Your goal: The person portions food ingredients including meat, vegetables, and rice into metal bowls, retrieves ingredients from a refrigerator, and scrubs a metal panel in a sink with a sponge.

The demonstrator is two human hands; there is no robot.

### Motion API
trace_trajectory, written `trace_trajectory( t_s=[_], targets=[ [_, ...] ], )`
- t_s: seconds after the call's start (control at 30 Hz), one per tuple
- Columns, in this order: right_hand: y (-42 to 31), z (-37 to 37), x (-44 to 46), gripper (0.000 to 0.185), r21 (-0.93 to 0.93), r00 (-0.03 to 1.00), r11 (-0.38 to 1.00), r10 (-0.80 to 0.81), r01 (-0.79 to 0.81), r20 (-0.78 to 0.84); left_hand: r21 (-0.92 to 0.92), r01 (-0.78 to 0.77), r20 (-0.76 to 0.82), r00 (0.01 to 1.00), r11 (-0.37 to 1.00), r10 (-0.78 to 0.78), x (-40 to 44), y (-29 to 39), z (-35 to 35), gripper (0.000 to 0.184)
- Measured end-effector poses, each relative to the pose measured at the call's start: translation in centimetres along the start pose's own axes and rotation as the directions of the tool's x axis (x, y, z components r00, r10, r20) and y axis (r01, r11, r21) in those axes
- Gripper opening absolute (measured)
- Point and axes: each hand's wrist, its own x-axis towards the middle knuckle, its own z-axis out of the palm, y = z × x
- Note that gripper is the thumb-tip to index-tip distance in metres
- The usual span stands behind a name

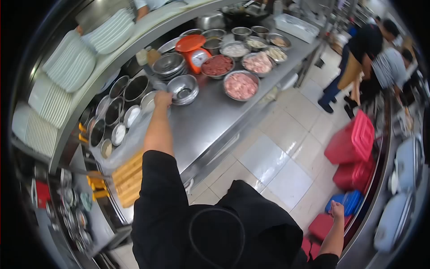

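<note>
My left hand [163, 98] reaches out over the steel counter, its fingers closed at the left rim of a small stack of shiny metal bowls [183, 88]. Just behind that stack stands another pile of metal bowls [169, 65]. An orange scale [195, 57] is to the right of that pile. Bowls of dark red meat [217, 65] and pale pink meat [242, 85] sit farther right. Low at the right side, my right hand [337, 209] hangs in front of a blue container [347, 201], fingers curled, with nothing visible in it.
Metal pots [136, 88] and a wooden board [127, 179] are left of my left arm. White plates [69, 60] line the shelf above. Red bins [351, 143] stand on the right. Two people [365, 49] bend over at the upper right, beside the tiled floor [286, 116].
</note>
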Motion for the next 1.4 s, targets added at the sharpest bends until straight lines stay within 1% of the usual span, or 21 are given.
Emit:
trace_trajectory(
  t_s=[0.07, 0.17, 0.23, 0.27, 0.33, 0.37, 0.4, 0.57, 0.67, 0.73, 0.8, 0.83, 0.87, 0.9, 0.93, 1.03, 1.1, 1.17, 1.27, 1.37, 1.4],
  targets=[
    [-5.5, 0.5, 2.6, 0.036, -0.100, 0.998, 0.993, -0.068, 0.068, 0.005, -0.103, 0.116, -0.136, 0.982, 0.988, -0.129, -0.9, 1.5, 0.3, 0.030],
    [-7.9, 0.3, 12.2, 0.041, -0.046, 0.968, 0.971, -0.227, 0.233, 0.104, 0.017, 0.037, -0.137, 0.990, 0.999, -0.035, 1.3, 0.4, 0.6, 0.031],
    [-10.3, 0.3, 13.6, 0.042, -0.021, 0.969, 0.971, -0.236, 0.238, 0.077, 0.200, -0.070, -0.356, 0.924, 0.977, 0.139, 2.1, -1.0, 0.9, 0.031],
    [-10.7, -0.4, 14.0, 0.041, -0.055, 0.977, 0.978, -0.197, 0.202, 0.082, 0.745, -0.285, 0.010, 0.909, 0.603, 0.417, 1.7, -2.0, -0.6, 0.032],
    [-11.9, -2.1, 14.5, 0.041, -0.119, 0.988, 0.984, -0.124, 0.135, 0.092, 0.206, -0.074, -0.119, 0.988, 0.976, 0.100, 2.5, -2.8, -0.9, 0.031],
    [-12.3, -2.7, 15.2, 0.041, -0.112, 0.996, 0.991, -0.068, 0.075, 0.061, -0.098, 0.046, -0.178, 0.982, 0.994, -0.063, 2.8, -3.3, -1.1, 0.031],
    [-11.8, -3.4, 15.5, 0.041, -0.112, 0.999, 0.994, -0.003, 0.007, 0.039, -0.376, 0.059, -0.155, 0.980, 0.925, -0.125, 1.5, -2.3, -1.2, 0.025],
    [-10.2, -3.6, 19.0, 0.034, -0.137, 0.963, 0.955, 0.269, -0.263, 0.029, -0.548, 0.039, -0.115, 0.986, 0.835, -0.122, -3.1, 4.3, -1.6, 0.021],
    [-13.2, 1.5, 24.0, 0.032, -0.403, 0.948, 0.908, 0.219, -0.111, 0.232, -0.570, -0.022, -0.131, 0.989, 0.822, -0.064, -5.5, 4.5, -0.6, 0.023],
    [-14.3, 7.3, 29.7, 0.035, -0.476, 0.909, 0.854, 0.010, 0.209, 0.418, -0.569, 0.043, -0.071, 0.992, 0.821, -0.102, -11.4, 5.3, -0.7, 0.023],
    [-16.0, 15.3, 34.4, 0.048, -0.546, 0.748, 0.548, -0.254, 0.633, 0.613, -0.547, 0.145, 0.002, 0.985, 0.824, -0.172, -16.8, 4.7, -1.6, 0.020],
    [-21.6, 18.8, 29.6, 0.053, -0.541, 0.689, 0.468, -0.235, 0.698, 0.685, -0.505, 0.185, 0.013, 0.978, 0.843, -0.206, -20.3, 3.3, -2.3, 0.018],
    [-25.6, 25.9, 26.9, 0.055, -0.367, 0.430, 0.250, -0.284, 0.896, 0.857, -0.475, 0.273, 0.006, 0.952, 0.836, -0.307, -27.6, 0.7, -2.2, 0.017],
    [-27.1, 29.4, 24.7, 0.056, -0.302, 0.347, 0.205, -0.246, 0.931, 0.905, -0.449, 0.318, 0.030, 0.939, 0.835, -0.342, -31.9, -0.1, -1.6, 0.015],
    [-28.1, 32.8, 22.9, 0.055, -0.293, 0.312, 0.127, -0.172, 0.948, 0.934, -0.550, 0.473, 0.120, 0.861, 0.688, -0.495, -35.5, -0.2, -0.9, 0.014],
    [-31.1, 39.4, 13.6, 0.054, -0.086, 0.090, 0.043, -0.092, 0.995, 0.992, -0.535, 0.608, 0.196, 0.764, 0.586, -0.614, -44.1, -3.6, 3.7, 0.018],
    [-31.4, 43.0, 8.1, 0.053, 0.069, -0.075, -0.122, -0.038, 0.990, 0.997, -0.496, 0.682, 0.233, 0.701, 0.538, -0.674, -46.5, -4.6, 7.7, 0.022],
    [-31.2, 44.8, 0.9, 0.051, 0.145, -0.146, -0.168, 0.007, 0.975, 0.989, -0.619, 0.649, 0.205, 0.677, 0.442, -0.707, -48.0, -7.6, 13.4, 0.025],
    [-29.4, 49.5, -7.3, 0.050, 0.316, -0.323, -0.246, 0.014, 0.916, 0.946, -0.870, 0.486, 0.258, 0.586, 0.079, -0.768, -48.0, -9.1, 20.5, 0.025],
    [-27.1, 55.0, -14.0, 0.054, 0.507, -0.547, -0.334, -0.031, 0.795, 0.837, -0.935, 0.326, 0.297, 0.502, -0.141, -0.812, -47.1, -9.1, 25.5, 0.021],
    [-25.9, 57.2, -16.6, 0.056, 0.526, -0.569, -0.323, -0.049, 0.787, 0.821, -0.951, 0.241, 0.292, 0.508, -0.192, -0.810, -47.3, -9.6, 26.9, 0.022]
  ],
)
